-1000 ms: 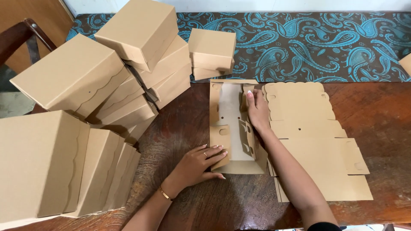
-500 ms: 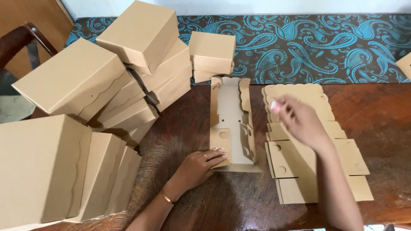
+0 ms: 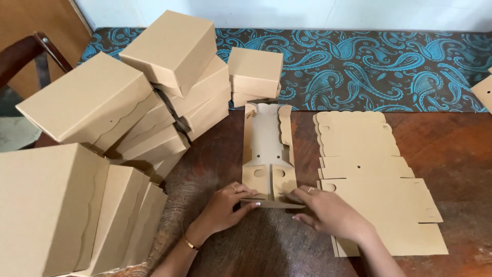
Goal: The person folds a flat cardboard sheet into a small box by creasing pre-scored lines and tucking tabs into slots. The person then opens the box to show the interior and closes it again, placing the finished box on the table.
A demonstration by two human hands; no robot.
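A partly folded brown cardboard box blank [image 3: 267, 149] lies lengthwise on the dark wooden table [image 3: 461, 149], its long side walls standing up. My left hand [image 3: 225, 205] and my right hand [image 3: 325, 210] meet at its near end. Both pinch the near end flap [image 3: 271, 203], the fingers of each hand pressing on its edge from either side. A flat stack of unfolded cardboard blanks [image 3: 369, 174] lies just right of the box, partly under my right wrist.
Several finished brown cardboard boxes [image 3: 154, 87] are piled on the left, some leaning, with more [image 3: 61, 210] at the near left. A small stack of boxes [image 3: 255, 74] stands behind the blank. A blue patterned cloth [image 3: 359, 66] covers the back; a wooden chair [image 3: 31, 56] is far left.
My right hand came back from the far end of the blank, across the flat stack, to the near end. Both hands now grip the near flap, and the side walls stand up.
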